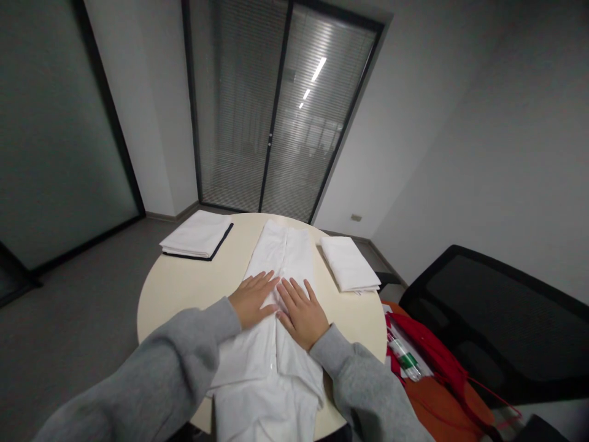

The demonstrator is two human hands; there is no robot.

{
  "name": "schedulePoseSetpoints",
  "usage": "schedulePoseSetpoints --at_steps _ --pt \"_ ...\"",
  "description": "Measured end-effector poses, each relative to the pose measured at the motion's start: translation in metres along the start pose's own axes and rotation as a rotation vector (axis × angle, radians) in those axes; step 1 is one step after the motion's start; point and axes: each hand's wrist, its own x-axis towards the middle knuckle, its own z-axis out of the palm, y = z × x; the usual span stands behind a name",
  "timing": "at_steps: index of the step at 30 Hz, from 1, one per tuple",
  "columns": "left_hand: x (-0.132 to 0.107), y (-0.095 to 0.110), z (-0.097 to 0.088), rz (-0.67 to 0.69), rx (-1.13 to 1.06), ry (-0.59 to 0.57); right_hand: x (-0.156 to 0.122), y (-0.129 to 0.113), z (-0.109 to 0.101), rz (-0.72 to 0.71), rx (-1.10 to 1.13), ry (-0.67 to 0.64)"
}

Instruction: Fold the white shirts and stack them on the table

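Pressing flat on a white shirt (276, 344) in the lower middle of the frame, the left hand (252, 299) and right hand (301, 312) lie side by side, fingers spread open, palms down, gripping nothing. The shirt runs lengthwise across the round cream surface (184, 285), buttons facing up. A folded white cloth with a dark edge (197, 235) sits at the upper left; another folded white cloth (348, 264) lies just right of the shirt. A red bag (432, 353) rests at lower right.

Head camera — facing forward and down, close over the table (184, 283).
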Motion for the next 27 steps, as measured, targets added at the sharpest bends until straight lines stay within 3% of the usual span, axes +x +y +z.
schedulePoseSetpoints --at_steps 4,7,15,21,27 --pt "-0.090 0.001 0.016 0.177 0.018 0.084 -0.051 -0.027 -0.007 -0.027 0.097 -0.110" --pt "-0.128 0.003 0.030 0.182 0.081 0.161 -0.079 -0.045 -0.008 -0.005 0.123 -0.137" --pt "-0.124 0.009 0.030 0.125 0.068 0.168 -0.075 -0.053 -0.017 0.054 0.172 -0.142" --pt "-0.127 0.006 0.035 0.119 0.083 0.196 -0.097 -0.063 -0.016 0.033 0.184 0.019" --pt "-0.124 0.010 0.038 0.110 0.108 0.231 -0.113 -0.077 -0.017 0.003 0.185 -0.083"
